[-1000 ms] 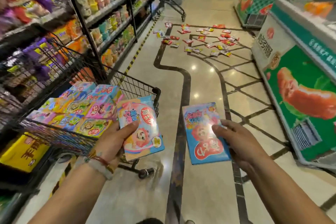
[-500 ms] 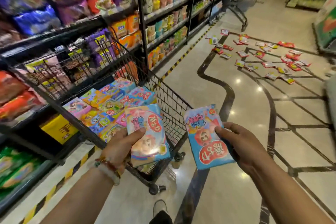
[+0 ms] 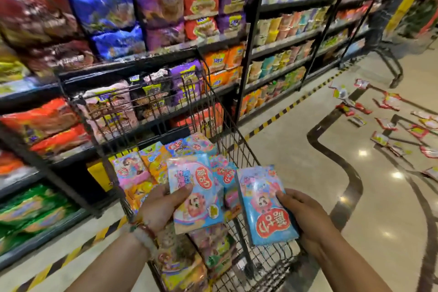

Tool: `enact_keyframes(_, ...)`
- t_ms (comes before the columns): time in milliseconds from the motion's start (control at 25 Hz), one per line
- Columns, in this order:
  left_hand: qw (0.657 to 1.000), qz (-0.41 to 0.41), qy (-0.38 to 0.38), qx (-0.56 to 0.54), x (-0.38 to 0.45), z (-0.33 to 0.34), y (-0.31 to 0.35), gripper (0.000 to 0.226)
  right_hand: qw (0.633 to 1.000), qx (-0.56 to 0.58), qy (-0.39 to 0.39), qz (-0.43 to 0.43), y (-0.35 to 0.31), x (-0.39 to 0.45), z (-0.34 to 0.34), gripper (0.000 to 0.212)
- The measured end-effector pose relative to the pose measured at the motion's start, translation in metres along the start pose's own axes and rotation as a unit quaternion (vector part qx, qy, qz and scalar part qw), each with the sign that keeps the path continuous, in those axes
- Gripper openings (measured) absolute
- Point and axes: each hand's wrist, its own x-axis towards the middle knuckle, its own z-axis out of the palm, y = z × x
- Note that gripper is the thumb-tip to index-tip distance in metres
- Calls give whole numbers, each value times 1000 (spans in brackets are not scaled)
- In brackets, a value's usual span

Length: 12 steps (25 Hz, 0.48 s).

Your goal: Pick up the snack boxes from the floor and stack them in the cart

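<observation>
My left hand (image 3: 161, 206) grips a light-blue snack box (image 3: 196, 193) with a cartoon face, held over the black wire cart (image 3: 237, 140). My right hand (image 3: 305, 217) holds a second blue snack box (image 3: 265, 208) with a red label, just above the cart's near right side. Inside the cart lie several colourful snack boxes (image 3: 142, 168), stacked flat. More boxes (image 3: 388, 111) are scattered on the floor at the far right.
Tall black shelves (image 3: 151, 64) full of bagged snacks and cup noodles run along the left, close behind the cart. A yellow-black striped line (image 3: 279, 114) marks the floor at their foot. Another cart's frame (image 3: 393, 66) stands at the aisle's far end.
I have stepped up to the cart and turned left. Both hands with their boxes now hover over the basket instead of beside it.
</observation>
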Motion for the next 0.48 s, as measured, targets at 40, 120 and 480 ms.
enact_keyframes(40,999,5,38,13,10,0,6,58,1000,-7,-10,3,-3,24,9,15)
enact_keyframes(120,993,22,116,15,32,5,17,36,999,-25,-26,11,-9,73,26,18)
enact_keyframes(480,948,-63,295,102,214,8,9,66,981,-161,-102,38,-6,289,133,15)
